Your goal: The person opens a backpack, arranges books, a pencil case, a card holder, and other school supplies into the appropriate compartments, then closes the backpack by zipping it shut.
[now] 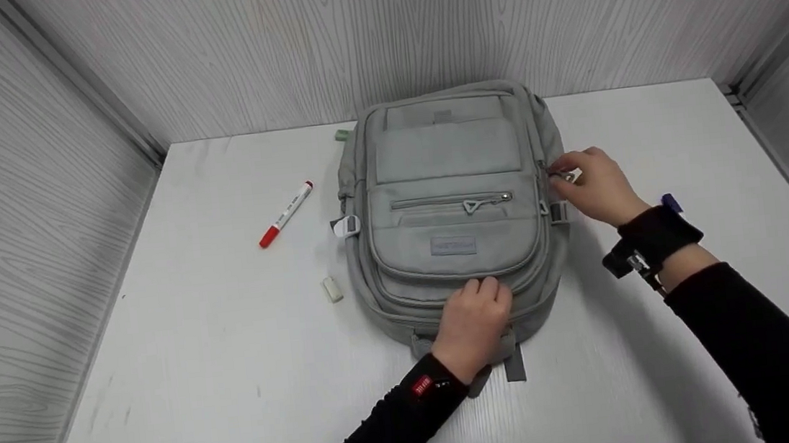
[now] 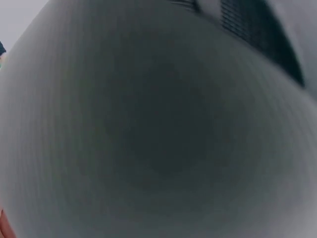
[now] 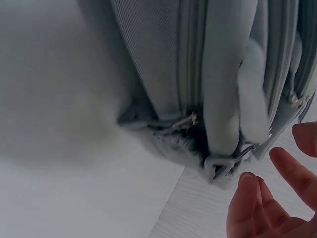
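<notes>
A grey backpack (image 1: 451, 209) lies flat on the white table (image 1: 219, 354), front side up, its top towards the back wall. My left hand (image 1: 474, 315) sits on its lower front with the fingers curled into the fabric below the front pocket. In the left wrist view only blurred grey backpack fabric (image 2: 158, 129) shows. My right hand (image 1: 590, 184) is at the bag's right side, thumb and forefinger pinching a small metal zipper pull (image 1: 568, 176). The right wrist view shows the bag's side zippers (image 3: 190, 79), a pull tab (image 3: 218, 166) and my other fingers (image 3: 257, 203) spread loosely beside it.
A red-capped white marker (image 1: 285, 214) lies left of the bag. A small pale eraser (image 1: 331, 289) lies near its lower left, and a small green piece (image 1: 342, 134) by its top left corner. Grey panelled walls (image 1: 41, 234) enclose the table on three sides.
</notes>
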Demonstrator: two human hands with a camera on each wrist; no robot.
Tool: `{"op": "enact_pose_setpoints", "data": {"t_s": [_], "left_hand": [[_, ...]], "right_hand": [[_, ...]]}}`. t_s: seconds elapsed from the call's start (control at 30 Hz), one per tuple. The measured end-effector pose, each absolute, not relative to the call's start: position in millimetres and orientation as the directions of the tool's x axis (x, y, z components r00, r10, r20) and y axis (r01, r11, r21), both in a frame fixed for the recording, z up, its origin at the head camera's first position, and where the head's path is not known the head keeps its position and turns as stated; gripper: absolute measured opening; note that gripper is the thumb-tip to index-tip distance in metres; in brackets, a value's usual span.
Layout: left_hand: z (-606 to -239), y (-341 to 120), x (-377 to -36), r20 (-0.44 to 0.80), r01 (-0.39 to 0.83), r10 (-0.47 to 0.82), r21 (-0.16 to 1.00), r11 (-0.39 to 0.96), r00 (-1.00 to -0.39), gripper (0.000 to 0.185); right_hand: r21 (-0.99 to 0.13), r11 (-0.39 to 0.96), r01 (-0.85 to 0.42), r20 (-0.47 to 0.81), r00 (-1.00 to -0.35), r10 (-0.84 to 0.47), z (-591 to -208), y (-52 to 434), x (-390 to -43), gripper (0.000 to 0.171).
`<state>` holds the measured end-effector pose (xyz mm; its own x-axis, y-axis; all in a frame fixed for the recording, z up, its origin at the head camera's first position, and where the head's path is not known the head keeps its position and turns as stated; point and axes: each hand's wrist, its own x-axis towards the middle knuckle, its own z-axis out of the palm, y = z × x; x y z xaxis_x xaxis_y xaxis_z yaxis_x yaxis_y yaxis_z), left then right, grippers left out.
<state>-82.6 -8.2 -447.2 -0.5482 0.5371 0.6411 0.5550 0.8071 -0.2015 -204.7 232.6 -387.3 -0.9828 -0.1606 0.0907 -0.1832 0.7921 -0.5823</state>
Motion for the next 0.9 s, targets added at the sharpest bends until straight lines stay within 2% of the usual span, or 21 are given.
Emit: {"op": "enact_pose_setpoints", "data": {"t_s": [0.23,0.57,0.9], "left_hand": [[-449,-8,-84,0.646,0.549,0.53,-0.199,0.811,-0.549,0.009],[-451,-7,-83,0.668,0.55,0.511,-0.18,0.816,-0.54,0.012],[-453,-8,-83,0.697,0.539,0.494,-0.182,0.823,-0.519,0.01]], "right_hand": [[-0.576,0.795,-0.19,0.053,-0.979,-0.196,-387,220,-196,0.035],[-0.567,0.803,-0.182,0.179,-0.979,-0.096,-393,206,-200,0.023],[-0.467,0.849,-0.246,0.207,-0.964,-0.165,-392,208,-177,0.017]]}}
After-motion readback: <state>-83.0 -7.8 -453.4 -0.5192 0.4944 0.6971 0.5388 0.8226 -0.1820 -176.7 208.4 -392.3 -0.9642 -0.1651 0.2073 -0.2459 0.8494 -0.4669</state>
